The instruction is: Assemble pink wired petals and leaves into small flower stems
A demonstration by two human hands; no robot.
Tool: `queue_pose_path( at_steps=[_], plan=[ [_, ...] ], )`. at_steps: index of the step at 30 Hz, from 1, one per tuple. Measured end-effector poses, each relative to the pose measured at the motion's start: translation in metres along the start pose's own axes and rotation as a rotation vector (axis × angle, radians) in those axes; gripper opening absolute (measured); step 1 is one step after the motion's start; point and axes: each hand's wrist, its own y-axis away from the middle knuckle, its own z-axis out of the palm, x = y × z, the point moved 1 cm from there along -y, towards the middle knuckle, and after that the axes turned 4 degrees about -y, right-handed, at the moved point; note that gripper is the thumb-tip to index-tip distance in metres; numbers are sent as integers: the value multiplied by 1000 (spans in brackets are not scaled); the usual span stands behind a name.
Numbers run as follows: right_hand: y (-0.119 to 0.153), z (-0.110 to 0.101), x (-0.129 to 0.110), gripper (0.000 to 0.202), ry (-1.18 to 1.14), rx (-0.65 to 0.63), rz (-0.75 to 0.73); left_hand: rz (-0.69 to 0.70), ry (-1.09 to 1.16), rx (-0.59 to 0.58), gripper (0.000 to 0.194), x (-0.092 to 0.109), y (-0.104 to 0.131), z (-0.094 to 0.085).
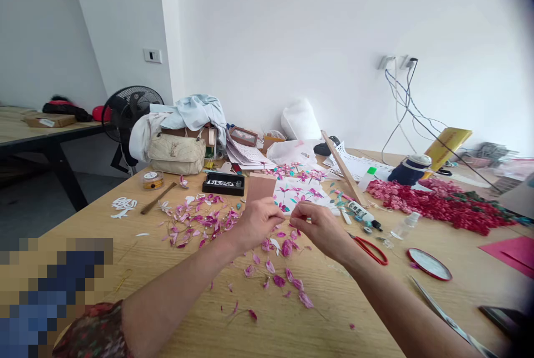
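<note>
Above the middle of the table, my left hand (pixel 259 220) and my right hand (pixel 314 224) meet nearly fingertip to fingertip. Both are closed in a pinch, and whatever lies between the fingers is too small to make out. Loose pink and magenta petals (pixel 287 247) are scattered on the wood under and in front of them. Left of my left hand spreads a bigger heap of petals on thin stems (pixel 200 219). Just behind the hands, finished-looking magenta flowers with teal leaves (pixel 306 192) rest on a white sheet. A brown card (pixel 261 187) stands behind my left hand.
Red-handled scissors (pixel 371 249), a round red-rimmed dish (pixel 429 264) and large metal shears (pixel 442 313) lie to the right. Beyond are a glue bottle (pixel 361 212), a small clear bottle (pixel 405 225) and red flower bunches (pixel 442 202). A black tray (pixel 223 184) and beige handbag (pixel 177 153) stand back left.
</note>
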Motion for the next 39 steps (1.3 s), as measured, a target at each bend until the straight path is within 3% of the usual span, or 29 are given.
queue_pose_path(
  at_steps=[2, 3, 5, 7, 9, 12, 16, 21, 23, 25, 29, 31, 34, 37, 39],
  plan=[
    [-3, 3, 7, 19, -196, -74, 237, 178, -300, 76, 20, 2, 1, 3],
    [-3, 3, 11, 19, -265, -85, 305, 200, -343, 100, 22, 1, 1, 5],
    [-1, 0, 17, 20, -299, -6, 315, 101, -217, 136, 18, -3, 0, 4],
    [5, -7, 18, 17, -181, 168, 178, -114, 97, 96, 12, -8, -1, 2],
    [14, -12, 15, 13, 23, 313, -69, -315, 452, -33, 12, -12, -1, 1],
    [25, -12, 7, 13, 310, 332, -404, -448, 813, -217, 19, -13, 1, 0],
    [26, -8, 2, 18, 420, 233, -548, -486, 923, -335, 19, -9, 4, -1],
    [19, -7, 0, 24, 383, 143, -563, -489, 849, -342, 18, -6, 4, -2],
    [17, -5, -1, 25, 310, 131, -507, -426, 724, -277, 14, -4, 3, -1],
    [16, -3, -2, 24, 183, 138, -352, -263, 457, -146, 10, -2, 3, 1],
    [11, 5, 4, 18, -182, 59, 197, 196, -202, 49, 19, 1, 4, 9],
    [10, 7, 8, 18, -323, -8, 366, 242, -291, 75, 23, -1, 4, 11],
    [14, 4, 13, 22, -319, 78, 333, 17, -32, 102, 13, -6, 0, 7],
    [23, -2, 13, 15, -119, 293, 59, -306, 478, -28, 12, -9, -1, 2],
    [29, -4, 11, 10, 61, 354, -170, -426, 747, -142, 19, -7, 1, 0]
  ],
)
